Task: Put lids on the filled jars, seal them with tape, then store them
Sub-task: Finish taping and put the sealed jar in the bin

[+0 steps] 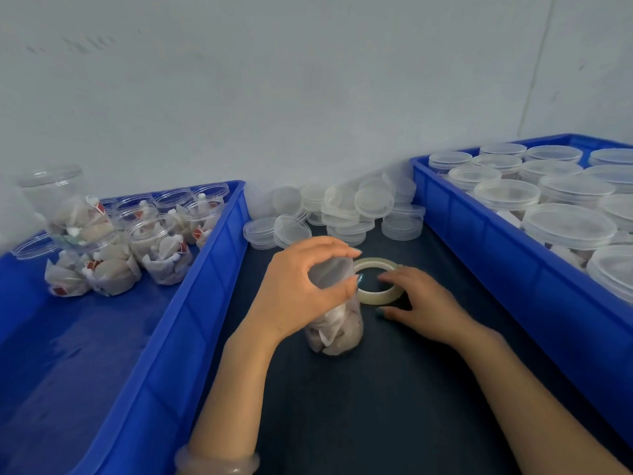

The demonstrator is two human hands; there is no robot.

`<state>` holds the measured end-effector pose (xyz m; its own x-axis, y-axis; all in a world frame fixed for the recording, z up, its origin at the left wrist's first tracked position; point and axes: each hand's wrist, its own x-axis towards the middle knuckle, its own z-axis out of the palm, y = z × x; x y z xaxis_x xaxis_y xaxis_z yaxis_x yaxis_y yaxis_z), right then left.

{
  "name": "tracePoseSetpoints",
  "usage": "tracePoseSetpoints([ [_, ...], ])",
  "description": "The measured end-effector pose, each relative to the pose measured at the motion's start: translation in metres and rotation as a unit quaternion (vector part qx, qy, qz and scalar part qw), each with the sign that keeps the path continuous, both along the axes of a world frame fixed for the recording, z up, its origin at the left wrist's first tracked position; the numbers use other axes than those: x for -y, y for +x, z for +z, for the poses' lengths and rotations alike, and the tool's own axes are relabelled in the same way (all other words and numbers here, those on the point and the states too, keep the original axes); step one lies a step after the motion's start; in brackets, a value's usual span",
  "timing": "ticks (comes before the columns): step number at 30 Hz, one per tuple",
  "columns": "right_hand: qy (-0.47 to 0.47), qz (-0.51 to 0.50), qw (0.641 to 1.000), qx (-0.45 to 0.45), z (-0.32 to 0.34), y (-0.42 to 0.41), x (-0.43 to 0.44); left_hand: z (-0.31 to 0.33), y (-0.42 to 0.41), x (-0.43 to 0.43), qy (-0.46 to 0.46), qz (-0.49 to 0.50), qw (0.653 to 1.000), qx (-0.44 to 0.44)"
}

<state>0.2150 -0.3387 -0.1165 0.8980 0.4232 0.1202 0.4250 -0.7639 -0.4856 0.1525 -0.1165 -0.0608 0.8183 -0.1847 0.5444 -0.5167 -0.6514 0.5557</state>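
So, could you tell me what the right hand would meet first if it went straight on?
Most likely the tape roll, lying flat right before the right hand; they may already touch, depth is unclear.

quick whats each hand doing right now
Left hand: grips the jar at its top.
Right hand: thumb and fingers at the tape; grip cannot be told.

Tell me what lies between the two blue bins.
In the head view: loose lids at the back, the filled jar gripped by the left hand, and the tape roll touched by the right hand.
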Motion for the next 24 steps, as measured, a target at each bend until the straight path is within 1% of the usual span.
tracePoseSetpoints([
  [1,-0.021,0.000,1.000,0.018,-0.004,0.001,0.000,-0.002,0.002,0.002,0.024,0.020,0.999,0.010],
  [4,-0.010,-0.003,0.997,0.077,-0.011,0.001,-0.005,-0.004,0.007,0.007,0.076,0.053,0.994,0.050],
  [6,-0.040,-0.012,0.991,0.123,-0.009,-0.001,-0.008,-0.005,0.008,0.009,0.102,0.060,0.988,0.097],
  [7,-0.053,-0.017,0.990,0.132,-0.008,-0.002,-0.010,-0.006,0.008,0.010,0.120,0.066,0.982,0.128],
  [8,-0.046,-0.023,0.990,0.130,-0.008,-0.003,-0.011,-0.008,0.007,0.010,0.138,0.077,0.974,0.160],
  [9,-0.008,-0.033,0.993,0.115,-0.007,-0.003,-0.011,-0.009,0.006,0.010,0.148,0.088,0.967,0.187],
  [10,0.063,-0.044,0.993,0.088,-0.004,-0.004,-0.011,-0.010,0.005,0.010,0.145,0.100,0.962,0.207],
  [11,0.153,-0.053,0.985,0.059,-0.001,-0.006,-0.012,-0.011,0.004,0.011,0.128,0.109,0.961,0.220],
  [12,0.234,-0.058,0.969,0.046,0.002,-0.008,-0.013,-0.011,0.003,0.011,0.107,0.118,0.960,0.230],
  [13,0.289,-0.057,0.954,0.060,0.005,-0.011,-0.015,-0.010,0.002,0.012,0.088,0.127,0.959,0.237],
  [14,0.314,-0.052,0.943,0.094,0.007,-0.015,-0.017,-0.010,0.002,0.013,0.078,0.136,0.958,0.241],
  [15,0.317,-0.044,0.937,0.138,0.008,-0.019,-0.020,-0.010,0.002,0.014,0.074,0.143,0.957,0.241],
  [18,0.278,-0.034,0.917,0.284,0.006,-0.029,-0.031,-0.010,0.000,0.018,0.094,0.150,0.958,0.227],
  [19,0.273,-0.032,0.910,0.312,0.005,-0.032,-0.034,-0.011,0.000,0.019,0.105,0.152,0.958,0.219],
  [22,0.270,-0.015,0.900,0.342,0.007,-0.036,-0.038,-0.012,0.000,0.022,0.124,0.165,0.956,0.210],
  [24,0.255,-0.011,0.899,0.357,0.008,-0.036,-0.038,-0.012,0.000,0.022,0.117,0.171,0.954,0.216],
])
